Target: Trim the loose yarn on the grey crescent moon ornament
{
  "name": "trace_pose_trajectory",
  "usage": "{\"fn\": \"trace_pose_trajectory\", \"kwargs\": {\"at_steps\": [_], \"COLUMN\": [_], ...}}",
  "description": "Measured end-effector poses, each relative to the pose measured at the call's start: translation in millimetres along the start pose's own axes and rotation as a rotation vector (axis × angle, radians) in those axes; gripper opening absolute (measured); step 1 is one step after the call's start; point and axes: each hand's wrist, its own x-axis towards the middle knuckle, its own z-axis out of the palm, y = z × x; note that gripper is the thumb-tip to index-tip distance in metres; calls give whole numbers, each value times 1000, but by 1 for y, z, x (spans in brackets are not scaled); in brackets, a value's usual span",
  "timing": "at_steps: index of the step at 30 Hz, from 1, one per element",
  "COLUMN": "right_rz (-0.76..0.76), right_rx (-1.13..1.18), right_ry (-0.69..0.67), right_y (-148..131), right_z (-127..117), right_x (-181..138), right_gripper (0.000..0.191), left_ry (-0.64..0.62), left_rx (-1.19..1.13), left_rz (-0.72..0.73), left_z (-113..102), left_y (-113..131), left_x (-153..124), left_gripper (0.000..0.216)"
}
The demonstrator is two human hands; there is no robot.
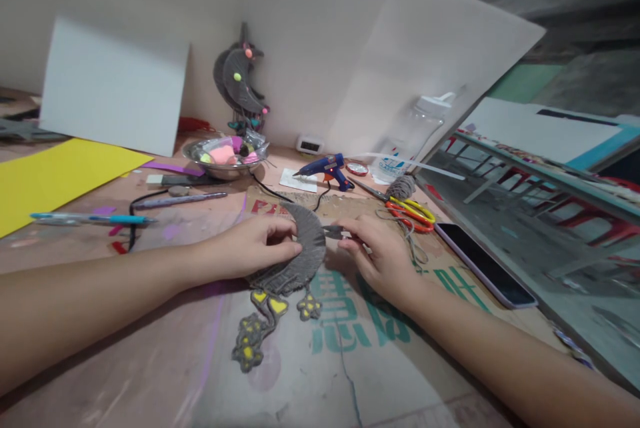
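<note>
A grey string-wrapped crescent moon (306, 248) lies on the cardboard (350, 341) in front of me. Grey strands with yellow flower shapes (257, 328) hang from its lower end. My left hand (255, 247) rests on the crescent's inner side, fingers curled against it and pressing it down. My right hand (377, 251) pinches a small dark piece (334, 231) at the crescent's outer edge; I cannot make out what the piece is.
Orange-yellow scissors (413, 213), a twine ball (400, 187) and a phone (483, 261) lie to the right. A blue glue gun (325, 170), a metal bowl of pompoms (225, 156), a finished moon (240, 85), pens (93, 219) and yellow paper (55, 175) sit behind and left.
</note>
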Motion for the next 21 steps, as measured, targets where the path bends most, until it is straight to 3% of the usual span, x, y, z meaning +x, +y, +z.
{"fn": "trace_pose_trajectory", "kwargs": {"at_steps": [21], "right_rz": [-25], "right_rx": [-132], "right_ry": [-57], "right_y": [-2], "right_z": [0], "right_x": [2], "right_gripper": [26], "left_ry": [47], "left_rx": [23], "left_rz": [-21], "left_z": [2], "left_y": [-2], "left_x": [0], "left_gripper": [23]}}
